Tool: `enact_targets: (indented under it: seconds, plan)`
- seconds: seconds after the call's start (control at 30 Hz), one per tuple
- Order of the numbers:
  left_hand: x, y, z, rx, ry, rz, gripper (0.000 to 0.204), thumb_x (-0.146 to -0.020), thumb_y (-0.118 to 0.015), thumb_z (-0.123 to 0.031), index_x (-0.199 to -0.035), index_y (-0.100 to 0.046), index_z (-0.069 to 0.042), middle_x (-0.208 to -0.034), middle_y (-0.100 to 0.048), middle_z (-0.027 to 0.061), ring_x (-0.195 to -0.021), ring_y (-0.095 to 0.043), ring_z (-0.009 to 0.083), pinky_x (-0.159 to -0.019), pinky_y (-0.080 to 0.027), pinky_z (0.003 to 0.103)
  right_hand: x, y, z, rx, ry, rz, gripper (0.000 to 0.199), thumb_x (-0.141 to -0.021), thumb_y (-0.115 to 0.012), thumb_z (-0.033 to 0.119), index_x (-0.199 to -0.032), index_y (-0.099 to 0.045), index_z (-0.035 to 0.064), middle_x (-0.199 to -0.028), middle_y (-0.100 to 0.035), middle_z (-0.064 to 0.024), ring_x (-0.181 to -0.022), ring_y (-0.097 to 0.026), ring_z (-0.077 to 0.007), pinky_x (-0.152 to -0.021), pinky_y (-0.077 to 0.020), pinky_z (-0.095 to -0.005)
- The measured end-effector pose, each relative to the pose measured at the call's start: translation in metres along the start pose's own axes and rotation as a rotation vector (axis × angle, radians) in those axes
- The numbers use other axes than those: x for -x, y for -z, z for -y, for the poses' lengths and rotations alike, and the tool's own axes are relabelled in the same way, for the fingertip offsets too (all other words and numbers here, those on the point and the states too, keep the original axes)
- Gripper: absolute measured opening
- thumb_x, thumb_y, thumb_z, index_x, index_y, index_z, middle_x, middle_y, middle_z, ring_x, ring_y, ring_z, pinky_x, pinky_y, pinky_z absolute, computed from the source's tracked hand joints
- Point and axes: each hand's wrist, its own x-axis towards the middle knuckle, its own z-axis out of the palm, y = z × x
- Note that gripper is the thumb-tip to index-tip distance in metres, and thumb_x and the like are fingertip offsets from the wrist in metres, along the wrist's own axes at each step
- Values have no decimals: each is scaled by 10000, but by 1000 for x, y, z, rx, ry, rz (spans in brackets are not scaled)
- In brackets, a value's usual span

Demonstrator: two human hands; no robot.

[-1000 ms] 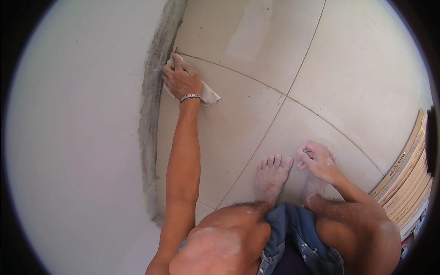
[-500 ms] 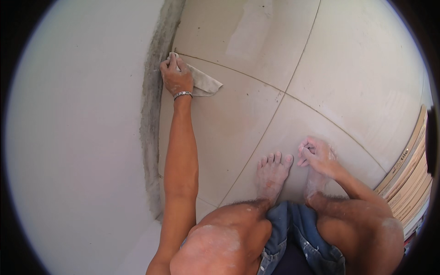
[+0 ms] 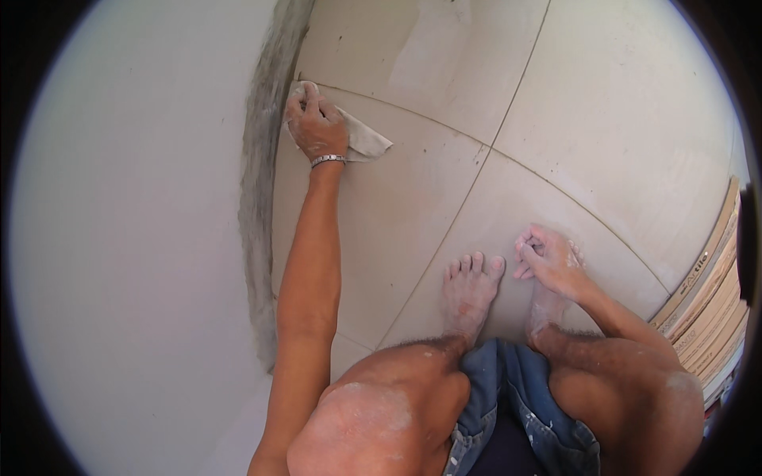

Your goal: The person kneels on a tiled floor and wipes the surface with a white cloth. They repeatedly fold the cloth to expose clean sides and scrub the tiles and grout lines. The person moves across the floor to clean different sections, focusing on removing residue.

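Your left hand presses a crumpled pale grey cloth onto the beige tiled floor, right beside the rough grey mortar strip along the white wall.

Its fingers curl down over the cloth, gripping it. Your right hand rests loosely half-open and holds nothing, just beside your bare foot. Open tiles stretch ahead and right. Flat brown cardboard boxes, stacked, with printed edges, hem the right rim.
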Motion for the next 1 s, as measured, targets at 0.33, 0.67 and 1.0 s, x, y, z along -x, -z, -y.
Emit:
enact_targets:
  seconds: [0.33,0.67,1.0]
  plan:
    - [15,21,-26,118,-61,-1,445,-912,-616,-60,-1347,-666,21,-1187,-581,150,-1055,-585,364,-897,-483,501,1,0,-8,27,73,-37,137,-1052,-561,128,-1046,-569,-9,-867,-634,-111,-691,-735,-207,-588,-607,-303]
    - [24,55,-53,180,-203,-22,453,-888,-626,-69,-1333,-668,8,-1185,-580,132,-1026,-576,344,-897,-462,516,15,-2,0,34,126,-47,226,-1055,-569,191,-1031,-598,-32,-881,-662,-115,-671,-727,-180,-574,-591,-283]
    - [33,87,-78,182,-325,11,456,-895,-627,-87,-1345,-682,-37,-1196,-611,102,-1011,-571,337,-896,-457,495,29,-4,16,40,175,-28,213,-1038,-559,186,-1016,-589,-23,-873,-667,-121,-670,-734,-178,-573,-584,-288]
